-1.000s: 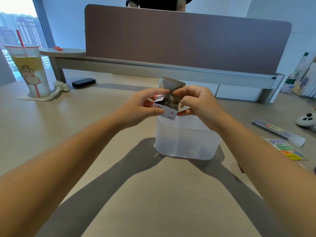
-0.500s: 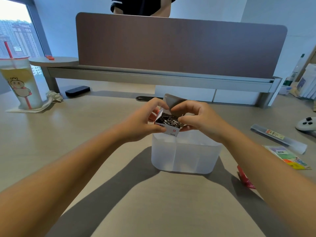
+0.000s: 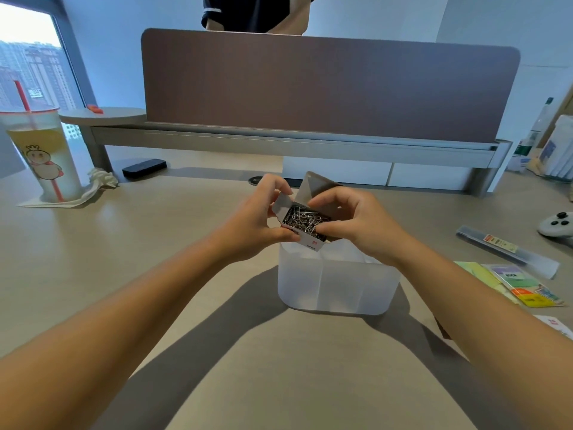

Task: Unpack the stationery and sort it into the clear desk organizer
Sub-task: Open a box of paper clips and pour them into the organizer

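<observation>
A small white paper clip box (image 3: 311, 242) with its lid flaps up is held just above the back rim of the clear desk organizer (image 3: 335, 283). Silver paper clips (image 3: 303, 220) fill the box. My left hand (image 3: 257, 220) grips the box's left side, thumb on the front face and fingers on a flap. From the right, my right hand (image 3: 356, 223) pinches the box, its fingers at the opening. The organizer stands on the wooden desk (image 3: 155, 274) and shows inner dividers.
To the right lie a packaged ruler (image 3: 505, 248), sticky-note packs (image 3: 524, 285) and a white controller (image 3: 558, 225). A drink cup with a red straw (image 3: 42, 156) stands far left, a black case (image 3: 144, 167) beyond. A person stands behind the brown divider panel (image 3: 328, 88).
The box has tilted so its open top faces me more, showing the clips. My right fingers have shifted from the lid flap to the box opening. The camera view has dipped slightly.
</observation>
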Demonstrator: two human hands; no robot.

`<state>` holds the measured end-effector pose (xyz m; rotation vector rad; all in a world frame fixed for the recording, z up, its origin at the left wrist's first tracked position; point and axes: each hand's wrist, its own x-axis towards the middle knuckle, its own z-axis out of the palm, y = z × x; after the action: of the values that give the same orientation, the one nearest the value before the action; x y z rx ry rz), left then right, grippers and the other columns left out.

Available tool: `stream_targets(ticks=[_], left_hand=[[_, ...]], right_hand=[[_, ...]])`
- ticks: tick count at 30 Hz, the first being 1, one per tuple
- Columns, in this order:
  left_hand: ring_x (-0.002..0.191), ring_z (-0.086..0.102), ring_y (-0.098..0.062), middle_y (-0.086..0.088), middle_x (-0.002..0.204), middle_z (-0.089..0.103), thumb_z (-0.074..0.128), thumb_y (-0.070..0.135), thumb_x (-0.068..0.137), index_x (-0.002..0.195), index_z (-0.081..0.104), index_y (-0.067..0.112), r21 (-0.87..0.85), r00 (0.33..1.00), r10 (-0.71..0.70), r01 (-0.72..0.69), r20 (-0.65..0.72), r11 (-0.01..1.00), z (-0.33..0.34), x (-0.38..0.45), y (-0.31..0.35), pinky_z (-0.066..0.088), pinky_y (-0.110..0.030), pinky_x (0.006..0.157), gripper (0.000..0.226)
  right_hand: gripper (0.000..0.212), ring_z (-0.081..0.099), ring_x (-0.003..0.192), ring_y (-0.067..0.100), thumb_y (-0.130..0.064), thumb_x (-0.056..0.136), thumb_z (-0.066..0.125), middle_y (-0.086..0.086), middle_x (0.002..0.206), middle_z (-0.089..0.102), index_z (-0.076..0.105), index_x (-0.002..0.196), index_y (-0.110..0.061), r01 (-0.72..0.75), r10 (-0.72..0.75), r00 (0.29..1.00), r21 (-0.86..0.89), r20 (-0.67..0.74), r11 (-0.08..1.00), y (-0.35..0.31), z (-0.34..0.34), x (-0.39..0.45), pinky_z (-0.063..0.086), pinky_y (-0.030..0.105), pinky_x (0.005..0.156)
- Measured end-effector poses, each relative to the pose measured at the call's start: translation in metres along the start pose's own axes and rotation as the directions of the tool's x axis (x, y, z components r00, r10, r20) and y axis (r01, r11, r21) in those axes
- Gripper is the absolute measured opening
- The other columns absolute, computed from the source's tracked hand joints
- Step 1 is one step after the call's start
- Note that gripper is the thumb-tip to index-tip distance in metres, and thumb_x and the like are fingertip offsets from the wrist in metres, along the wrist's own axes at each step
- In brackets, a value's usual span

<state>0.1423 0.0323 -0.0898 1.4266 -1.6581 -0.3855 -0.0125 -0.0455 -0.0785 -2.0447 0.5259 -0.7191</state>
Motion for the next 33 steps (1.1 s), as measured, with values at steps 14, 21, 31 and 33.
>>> stream_targets(ticks=[14,21,31,33], left_hand=[[0.105,0.052,-0.014,0.018,0.093,0.046,0.069,0.002,0.071,0.088,0.041,0.030,-0.014,0.996,0.008,-0.007,0.090,1.000,-0.003,0.006,-0.006,0.048,-0.022,0.090,0.043],[0.089,0.056,-0.004,0.010,0.091,0.052,0.065,-0.008,0.071,0.084,0.044,0.026,-0.129,0.988,-0.044,0.063,0.149,0.990,-0.011,0.007,-0.007,0.050,-0.012,0.081,0.043],[0.091,0.058,-0.007,0.006,0.095,0.054,0.064,-0.011,0.071,0.084,0.044,0.024,-0.234,0.976,-0.087,0.134,0.200,0.963,-0.011,0.006,-0.007,0.054,-0.016,0.076,0.042],[0.089,0.059,-0.008,0.004,0.095,0.055,0.063,-0.012,0.071,0.084,0.044,0.023,-0.255,0.975,-0.084,0.137,0.206,0.957,-0.011,0.006,-0.007,0.054,-0.016,0.074,0.042]], right_hand=[[0.027,0.056,0.082,0.007,0.004,0.076,0.063,-0.003,0.089,0.056,0.055,0.090,-0.019,0.020,-0.022,0.995,-0.019,-0.093,1.000,-0.002,0.000,-0.004,0.052,0.010,0.055],[0.029,0.055,0.087,0.008,0.000,0.076,0.065,-0.015,0.086,0.054,0.055,0.091,-0.022,0.052,-0.065,0.992,-0.123,-0.106,0.991,-0.003,0.004,-0.007,0.057,0.024,0.069],[0.031,0.053,0.086,-0.001,-0.005,0.076,0.066,-0.019,0.088,0.053,0.054,0.091,-0.028,0.091,-0.122,0.985,-0.239,-0.118,0.967,0.000,0.005,-0.009,0.044,0.005,0.077],[0.032,0.053,0.087,0.002,-0.006,0.076,0.066,-0.016,0.090,0.054,0.053,0.091,-0.030,0.090,-0.125,0.985,-0.260,-0.120,0.961,0.000,0.005,-0.010,0.045,0.009,0.076]])
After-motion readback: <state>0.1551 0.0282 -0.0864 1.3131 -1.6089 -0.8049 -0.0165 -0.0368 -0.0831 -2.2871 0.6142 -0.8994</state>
